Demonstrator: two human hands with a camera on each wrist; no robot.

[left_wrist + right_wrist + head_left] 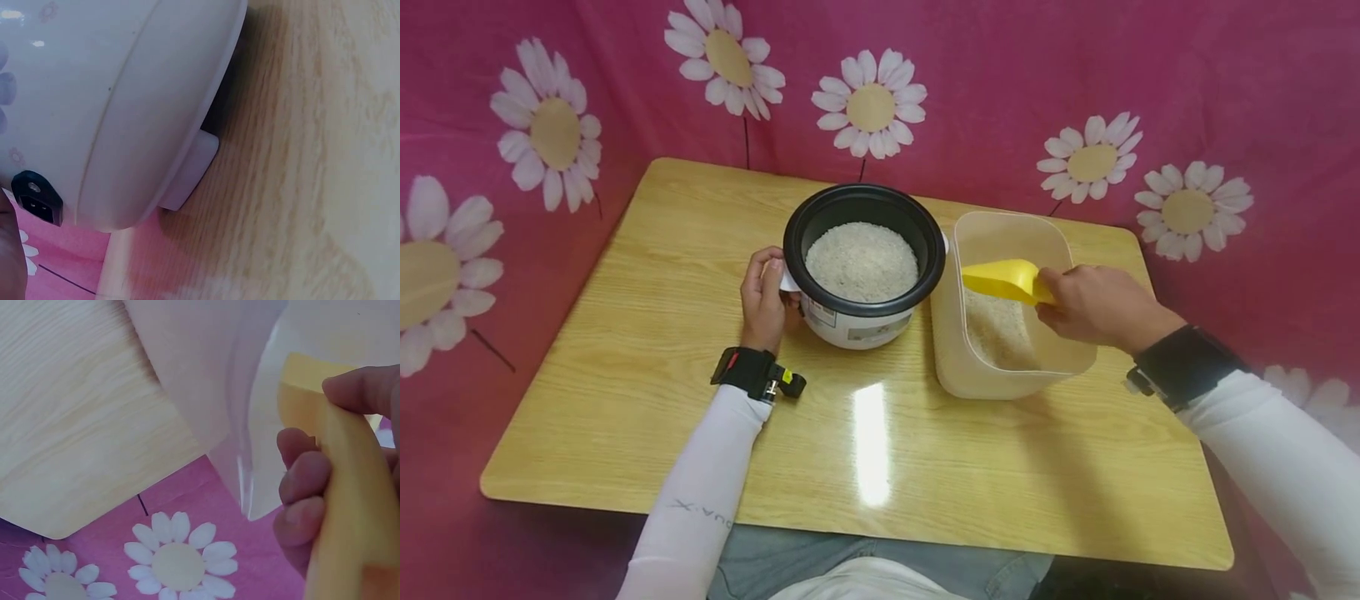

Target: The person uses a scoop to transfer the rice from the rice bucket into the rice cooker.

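A white rice cooker with a black inner pot stands mid-table, with white rice in the pot. My left hand grips the white handle on its left side. To the right of the cooker is a translucent plastic bin with rice at the bottom. My right hand holds a yellow scoop by its handle over the bin's opening, its tip toward the cooker side. In the right wrist view, fingers curl round the scoop's handle. The scoop's inside is hidden.
The wooden table has a pink curtain with daisies behind and at its sides. In the left wrist view, the cooker's lower body shows a black power socket and a white foot near the tabletop.
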